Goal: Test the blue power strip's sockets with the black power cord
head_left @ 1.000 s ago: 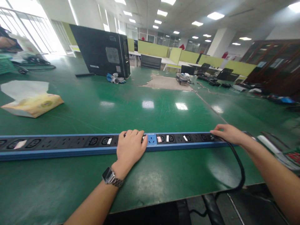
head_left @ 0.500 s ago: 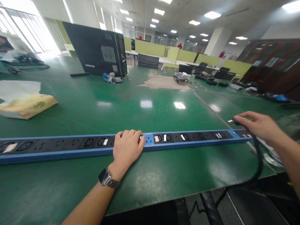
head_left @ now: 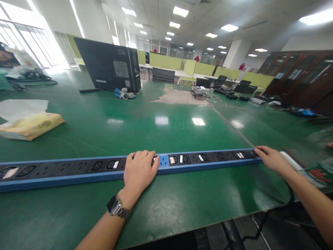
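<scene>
A long blue-framed power strip (head_left: 85,180) with rows of black sockets lies across the green table. My left hand (head_left: 140,170), with a watch (head_left: 114,205) at its wrist, is closed over the middle of the strip, beside a blue socket (head_left: 163,160). At the strip's right part, my right hand (head_left: 269,158) is closed on a black plug, pressed down against the sockets. My fingers hide nearly all of the plug, so how deep it sits cannot be seen. Its black cable (head_left: 290,194) hangs below my right forearm, past the table's edge.
A yellow tissue pack (head_left: 39,125) lies at the left. Farther back stand a black computer case (head_left: 104,66) and, beside it, blue-white gloves (head_left: 125,93). A bare brown patch (head_left: 179,96) marks the table (head_left: 145,132). Near my right forearm lies a green-and-red package (head_left: 321,173).
My right hand has brought the plug down and to the left, from above the strip's right end onto its sockets. My left hand has stayed on the strip.
</scene>
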A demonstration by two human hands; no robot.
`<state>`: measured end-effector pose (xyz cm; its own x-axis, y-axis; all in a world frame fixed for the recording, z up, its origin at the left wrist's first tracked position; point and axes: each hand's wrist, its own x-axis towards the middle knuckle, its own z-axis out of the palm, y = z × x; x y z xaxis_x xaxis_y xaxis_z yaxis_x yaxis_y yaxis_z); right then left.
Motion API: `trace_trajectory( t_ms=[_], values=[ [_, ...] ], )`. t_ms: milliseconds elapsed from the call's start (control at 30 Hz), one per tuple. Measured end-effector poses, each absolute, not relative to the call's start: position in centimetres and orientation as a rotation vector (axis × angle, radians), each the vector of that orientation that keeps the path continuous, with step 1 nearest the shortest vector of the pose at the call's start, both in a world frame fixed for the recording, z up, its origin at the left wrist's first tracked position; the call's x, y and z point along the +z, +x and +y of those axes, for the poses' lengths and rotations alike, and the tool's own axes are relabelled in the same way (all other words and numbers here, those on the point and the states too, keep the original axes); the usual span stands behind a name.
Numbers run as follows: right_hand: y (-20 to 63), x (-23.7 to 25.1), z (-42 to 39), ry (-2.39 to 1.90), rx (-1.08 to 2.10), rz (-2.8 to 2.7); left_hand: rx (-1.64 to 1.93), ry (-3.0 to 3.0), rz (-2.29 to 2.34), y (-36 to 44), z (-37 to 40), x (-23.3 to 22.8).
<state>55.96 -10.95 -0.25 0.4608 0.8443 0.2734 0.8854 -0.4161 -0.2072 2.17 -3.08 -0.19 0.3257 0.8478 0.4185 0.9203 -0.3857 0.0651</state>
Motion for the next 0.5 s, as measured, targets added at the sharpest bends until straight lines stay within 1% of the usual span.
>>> trace_trajectory(
  t_ms=[200, 400, 500],
  values=[
    [55.8, -0.4, -10.3, -2.495, -0.156, -1.486, -0.567, -2.415, -1.640, 2.2, -3.0, -0.1],
    [53.3, 0.4, -8.7, -2.779, -0.094, -1.427, -0.578, -2.445, -1.617, 1.9, -2.9, -0.2],
    [52.3, 0.3, -8.5, -2.828, -0.070, -1.384, -0.591, -2.442, -1.604, 1.9, -2.9, -0.2]
  ],
)
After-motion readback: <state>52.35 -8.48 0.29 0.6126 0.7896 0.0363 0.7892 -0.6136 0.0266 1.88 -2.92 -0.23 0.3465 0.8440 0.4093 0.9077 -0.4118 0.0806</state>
